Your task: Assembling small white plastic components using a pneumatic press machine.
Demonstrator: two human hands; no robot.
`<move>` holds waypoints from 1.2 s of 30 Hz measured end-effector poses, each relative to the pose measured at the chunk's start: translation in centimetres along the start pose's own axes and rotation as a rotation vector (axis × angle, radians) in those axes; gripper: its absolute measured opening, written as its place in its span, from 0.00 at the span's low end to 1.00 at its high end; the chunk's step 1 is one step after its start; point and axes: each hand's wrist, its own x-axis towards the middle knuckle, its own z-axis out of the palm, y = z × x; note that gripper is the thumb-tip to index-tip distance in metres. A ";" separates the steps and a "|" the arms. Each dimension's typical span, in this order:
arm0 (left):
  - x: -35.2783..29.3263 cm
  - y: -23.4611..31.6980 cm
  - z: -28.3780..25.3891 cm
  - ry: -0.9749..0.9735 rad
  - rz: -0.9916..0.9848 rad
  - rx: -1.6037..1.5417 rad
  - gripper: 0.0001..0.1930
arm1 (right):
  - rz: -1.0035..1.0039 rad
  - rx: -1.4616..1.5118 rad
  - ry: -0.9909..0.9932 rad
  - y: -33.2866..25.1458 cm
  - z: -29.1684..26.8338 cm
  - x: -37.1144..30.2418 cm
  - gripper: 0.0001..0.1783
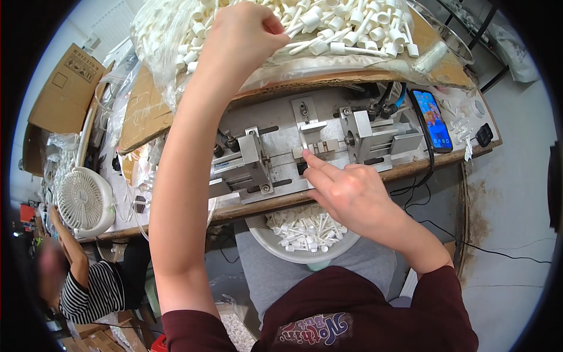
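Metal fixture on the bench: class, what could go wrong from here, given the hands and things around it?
1. The right hand has a fingertip at the metal fixture; if its side blocks moved, they might pinch it.
2. The left hand is at the heaped white pieces; a nudge could spill some.
3. The phone, near the bench's edge, might get knocked off.

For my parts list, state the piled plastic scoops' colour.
The plastic scoops are white, best in the head view.
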 end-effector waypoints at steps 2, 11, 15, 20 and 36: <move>-1.1 -2.6 -0.3 0.158 0.113 -0.131 0.09 | 0.039 0.184 0.049 0.5 -1.3 0.8 0.11; -13.0 -0.4 2.4 0.287 0.471 0.040 0.22 | 0.220 -0.083 0.461 8.2 -5.6 10.4 0.14; -16.2 1.3 4.3 0.174 0.387 -0.080 0.19 | 0.356 -0.103 0.211 10.6 -5.3 13.2 0.21; -19.4 0.8 7.1 0.101 0.306 -0.051 0.18 | 0.158 0.155 0.303 11.2 -4.3 13.2 0.17; -18.6 -0.2 8.2 -0.003 0.288 0.195 0.15 | 0.141 0.587 0.277 4.8 -4.3 5.5 0.12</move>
